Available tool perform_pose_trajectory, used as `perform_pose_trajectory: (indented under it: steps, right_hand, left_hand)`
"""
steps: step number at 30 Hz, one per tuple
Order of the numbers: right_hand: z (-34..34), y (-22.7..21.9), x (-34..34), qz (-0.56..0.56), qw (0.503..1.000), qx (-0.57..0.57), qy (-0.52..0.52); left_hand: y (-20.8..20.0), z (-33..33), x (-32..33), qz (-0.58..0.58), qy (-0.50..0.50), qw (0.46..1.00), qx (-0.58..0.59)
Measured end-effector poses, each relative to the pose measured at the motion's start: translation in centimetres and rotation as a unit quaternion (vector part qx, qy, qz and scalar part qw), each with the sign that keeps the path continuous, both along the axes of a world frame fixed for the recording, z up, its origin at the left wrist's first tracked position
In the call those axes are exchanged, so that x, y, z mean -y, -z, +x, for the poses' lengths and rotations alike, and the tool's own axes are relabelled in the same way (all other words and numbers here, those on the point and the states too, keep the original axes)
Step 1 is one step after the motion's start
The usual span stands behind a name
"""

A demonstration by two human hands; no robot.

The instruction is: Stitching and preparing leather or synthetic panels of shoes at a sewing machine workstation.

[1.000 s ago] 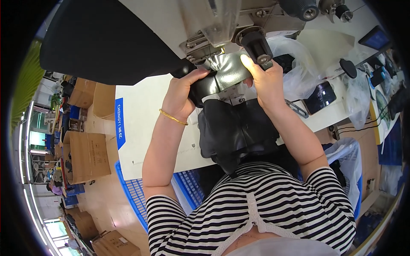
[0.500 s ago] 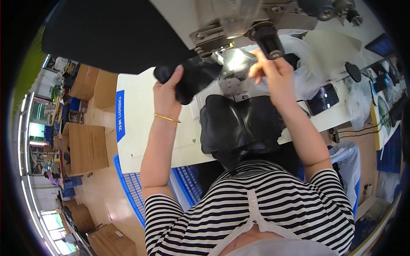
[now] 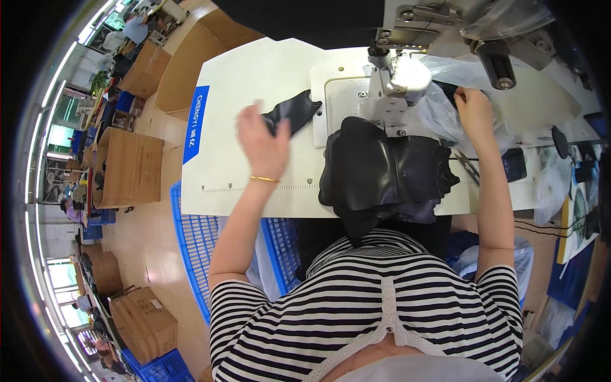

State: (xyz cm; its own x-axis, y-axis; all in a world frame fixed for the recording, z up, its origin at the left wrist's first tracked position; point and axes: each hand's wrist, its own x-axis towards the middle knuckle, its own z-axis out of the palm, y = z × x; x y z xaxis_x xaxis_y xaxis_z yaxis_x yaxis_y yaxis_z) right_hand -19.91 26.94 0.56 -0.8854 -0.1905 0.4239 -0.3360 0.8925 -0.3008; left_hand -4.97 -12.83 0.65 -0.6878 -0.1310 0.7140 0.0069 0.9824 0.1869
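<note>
My left hand (image 3: 262, 141), slightly blurred, hovers with fingers apart over the left of the white sewing table. Just beyond it a shiny black fabric piece (image 3: 298, 111) lies on the tabletop. My right hand (image 3: 476, 116) reaches to the right of the sewing machine (image 3: 389, 95), its fingers pinched at the edge of a black piece (image 3: 448, 91) lying in a clear plastic bag (image 3: 439, 121). In front of the machine, a stack of shiny black pieces (image 3: 385, 169) sits at the table's near edge, partly hanging over it.
Tweezers or scissors (image 3: 468, 167) lie right of the stack, near a phone (image 3: 514, 164). A thread knob (image 3: 496, 63) juts from the machine head. Blue baskets (image 3: 194, 239) stand below the table's left edge, and cardboard boxes (image 3: 130, 167) on the floor at left.
My left hand has let go of the black piece, which now lies on the table. My right hand has moved right, from beside the machine's lit arm to the plastic bag. The view has shifted.
</note>
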Motion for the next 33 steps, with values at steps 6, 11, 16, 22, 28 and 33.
perform_pose_trajectory:
  steps: [6, 11, 16, 22, 28, 33]
  right_hand:
    - [1.9, -1.9, 1.4, 0.104, 0.984, -0.116, 0.086]
    - [8.9, -5.0, 3.0, -0.439, 0.864, 0.212, -0.127]
    - [12.9, -4.8, 5.4, -0.451, 0.767, 0.388, -0.243]
    - [13.9, -3.6, 6.6, -0.431, 0.736, 0.465, -0.237]
    - [13.9, -2.9, 6.8, -0.445, 0.729, 0.464, -0.237]
    - [13.8, -2.7, 6.6, -0.448, 0.724, 0.469, -0.234]
  left_hand:
    - [-0.6, 0.3, -9.9, 0.244, 0.220, 0.923, 0.202]
    - [-0.8, 1.0, -11.1, 0.215, 0.227, 0.936, 0.161]
    - [-0.9, 1.3, -11.5, 0.224, 0.192, 0.951, 0.089]
    - [-0.3, 1.2, -10.8, 0.282, 0.193, 0.928, 0.147]
    - [-1.4, 2.1, -12.7, 0.119, 0.137, 0.983, 0.010]
    - [-1.0, 2.6, -11.6, 0.159, 0.161, 0.960, 0.166]
